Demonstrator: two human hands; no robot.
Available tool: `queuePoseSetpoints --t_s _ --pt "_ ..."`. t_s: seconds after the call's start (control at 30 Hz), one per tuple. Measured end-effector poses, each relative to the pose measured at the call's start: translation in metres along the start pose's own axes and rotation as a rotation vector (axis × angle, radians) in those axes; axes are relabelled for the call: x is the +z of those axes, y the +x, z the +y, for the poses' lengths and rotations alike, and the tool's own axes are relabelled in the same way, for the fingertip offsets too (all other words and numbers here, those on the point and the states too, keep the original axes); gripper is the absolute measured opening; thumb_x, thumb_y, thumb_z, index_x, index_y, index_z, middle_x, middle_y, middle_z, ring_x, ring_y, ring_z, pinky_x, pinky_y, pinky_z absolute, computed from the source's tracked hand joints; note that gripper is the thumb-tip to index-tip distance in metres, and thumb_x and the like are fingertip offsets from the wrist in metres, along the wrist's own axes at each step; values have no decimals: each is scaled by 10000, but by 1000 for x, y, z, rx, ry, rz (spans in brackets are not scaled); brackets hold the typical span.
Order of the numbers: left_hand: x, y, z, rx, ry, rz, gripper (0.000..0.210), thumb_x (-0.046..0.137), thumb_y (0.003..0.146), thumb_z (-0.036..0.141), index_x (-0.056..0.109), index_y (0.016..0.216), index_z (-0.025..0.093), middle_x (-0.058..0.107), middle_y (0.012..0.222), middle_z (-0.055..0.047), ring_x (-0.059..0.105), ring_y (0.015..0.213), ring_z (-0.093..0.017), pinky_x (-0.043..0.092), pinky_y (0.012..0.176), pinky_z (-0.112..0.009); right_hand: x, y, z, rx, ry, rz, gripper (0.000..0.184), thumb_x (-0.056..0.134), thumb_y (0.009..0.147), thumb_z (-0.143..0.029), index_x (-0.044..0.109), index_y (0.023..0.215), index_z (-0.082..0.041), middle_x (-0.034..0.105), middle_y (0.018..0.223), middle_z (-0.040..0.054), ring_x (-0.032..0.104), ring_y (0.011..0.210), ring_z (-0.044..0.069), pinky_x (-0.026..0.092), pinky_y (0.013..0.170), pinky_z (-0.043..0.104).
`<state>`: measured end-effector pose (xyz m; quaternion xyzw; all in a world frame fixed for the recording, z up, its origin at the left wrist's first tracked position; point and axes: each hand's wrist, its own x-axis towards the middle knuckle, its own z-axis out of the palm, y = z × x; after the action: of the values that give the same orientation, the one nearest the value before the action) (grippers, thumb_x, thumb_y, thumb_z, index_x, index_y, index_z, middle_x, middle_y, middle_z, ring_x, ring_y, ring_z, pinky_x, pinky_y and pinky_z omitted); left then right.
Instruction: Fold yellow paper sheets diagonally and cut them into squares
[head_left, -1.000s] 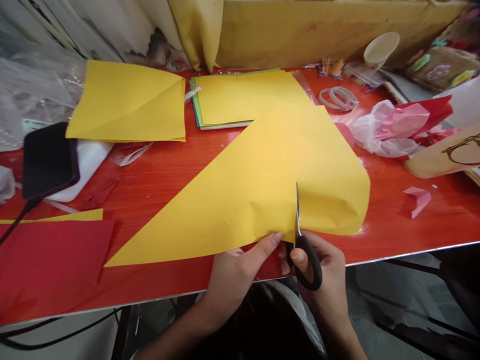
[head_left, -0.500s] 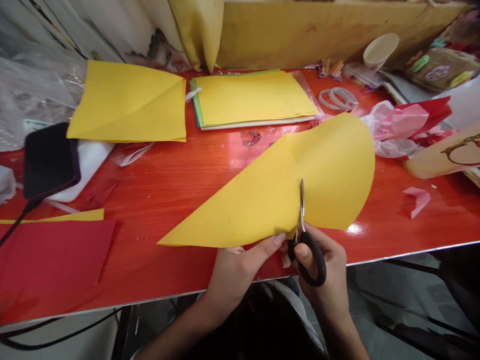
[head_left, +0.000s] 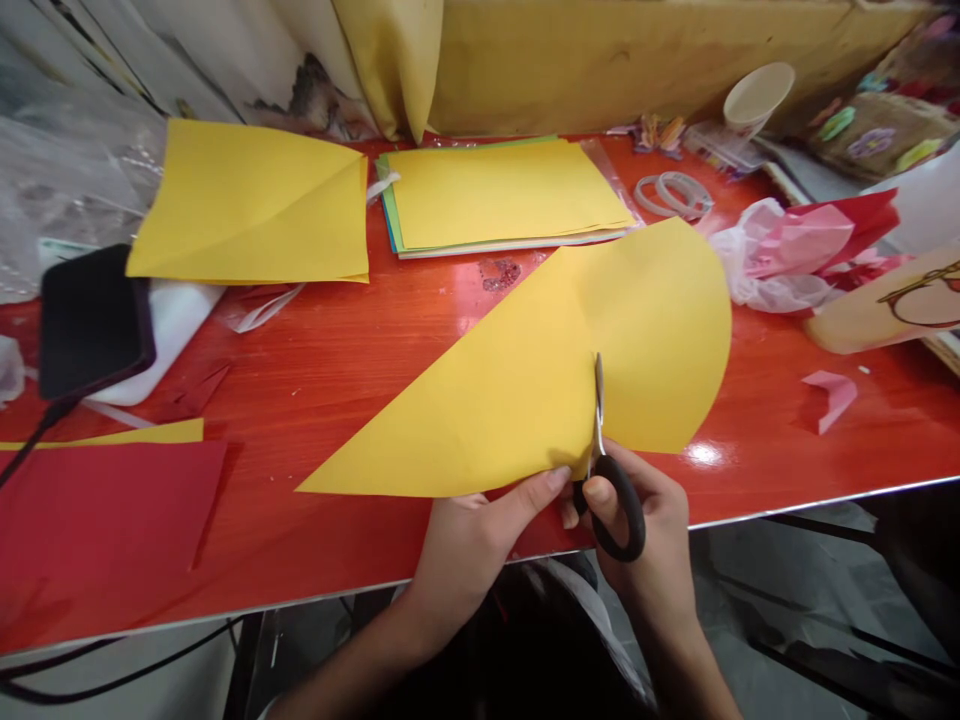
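Note:
My left hand (head_left: 480, 545) pinches the near edge of a large yellow sheet of paper (head_left: 480, 400), thumb on top and the other fingers mostly hidden beneath. A pair of scissors (head_left: 622, 510) with black handles is in my right hand (head_left: 652, 540), my thumb through one loop. The blades point away from me, and the upper blade lies over the sheet. To the right of the blades the paper bends up in a rounded flap; its left end runs to a sharp point.
Yellow sheets (head_left: 255, 210) lie at the back left, beside a stack of coloured paper (head_left: 502, 195). On the left are a black phone (head_left: 94, 320) with a cable and a red sheet (head_left: 112, 510). Crumpled pink paper (head_left: 795, 250), clear rings (head_left: 673, 194) and a cup (head_left: 759, 98) stand right.
The yellow sheet has swung slightly left, its pointed tip and rounded edge both shifting that way. Both hands keep nearly the same place and grip.

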<state>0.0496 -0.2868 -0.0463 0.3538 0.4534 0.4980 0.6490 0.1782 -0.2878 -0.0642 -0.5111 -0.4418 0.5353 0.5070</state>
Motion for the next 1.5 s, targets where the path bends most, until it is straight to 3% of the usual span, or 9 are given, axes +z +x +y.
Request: queuePoseSetpoints --t_s 0.3,0.57,0.87,1.1,1.33,1.5 --pt "1 0 5 -33 60 -36 137 642 814 210 732 711 214 727 802 37 656 845 -102 463 867 -159 -2 1 0 -18 -28 1 319 661 767 -421 549 609 -167 513 488 -45 394 429 36 331 406 146" --pt "1 0 7 -64 73 -34 155 639 810 204 719 677 189 727 797 16 658 846 -123 471 870 -182 -5 1 5 4 -18 3 274 649 781 -404 558 661 -175 527 498 -41 433 445 50 328 412 154" --pt "1 -2 3 -71 39 -29 129 651 811 214 747 851 289 733 841 78 661 838 -75 468 858 -138 -7 3 5 12 -17 4 303 648 784 -396 534 616 -170 516 490 -39 432 445 50 336 413 151" --pt "2 0 10 -116 45 -33 145 650 801 174 751 806 277 730 782 73 661 795 -76 477 840 -145 -7 3 4 25 50 0 290 649 778 -417 559 648 -175 529 511 -40 444 447 46 338 410 142" --pt "2 -1 8 -105 59 -43 128 646 805 190 748 783 263 730 772 71 664 791 -76 476 842 -141 -6 5 1 14 -20 17 300 662 770 -382 542 594 -171 515 481 -42 423 422 47 347 405 151" --pt "2 -1 5 -96 31 1 113 679 770 191 741 825 268 734 908 71 661 910 -92 477 867 -146 -6 6 4 32 88 54 293 670 751 -403 530 603 -192 498 526 -43 463 453 76 384 408 184"
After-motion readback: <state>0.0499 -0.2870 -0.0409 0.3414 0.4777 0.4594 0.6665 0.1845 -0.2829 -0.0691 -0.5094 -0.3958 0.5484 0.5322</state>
